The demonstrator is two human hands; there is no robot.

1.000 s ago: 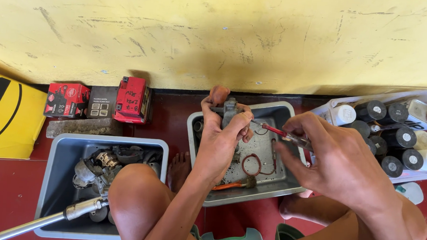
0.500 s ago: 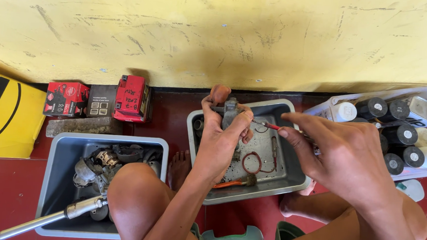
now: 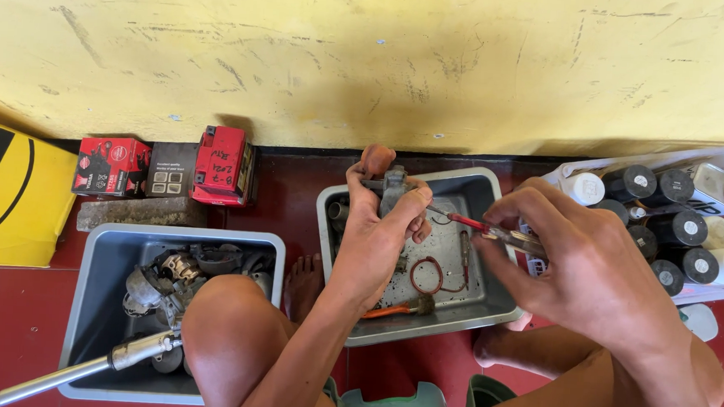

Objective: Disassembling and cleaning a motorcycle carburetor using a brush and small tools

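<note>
My left hand (image 3: 381, 229) grips a small grey metal engine part (image 3: 393, 185) and holds it up over a grey plastic tray (image 3: 489, 297). My right hand (image 3: 578, 260) pinches a thin red-handled tool (image 3: 480, 226) whose tip points left at the metal part. In the tray lie a red rubber ring (image 3: 428, 275), an orange-handled brush (image 3: 393, 310) and a small metal cylinder (image 3: 338, 211). My bare knees and one foot show below the hands.
A second grey tub (image 3: 99, 252) at the left holds several metal engine parts and a long ratchet handle (image 3: 81, 366). Red boxes (image 3: 224, 165) stand by the yellow wall. A white crate (image 3: 704, 292) with several capped bottles sits at the right. The floor is red tile.
My right hand has drawn slightly back to the right with the red-handled tool, its fingers regripping it. My left hand keeps the metal part in the same spot.
</note>
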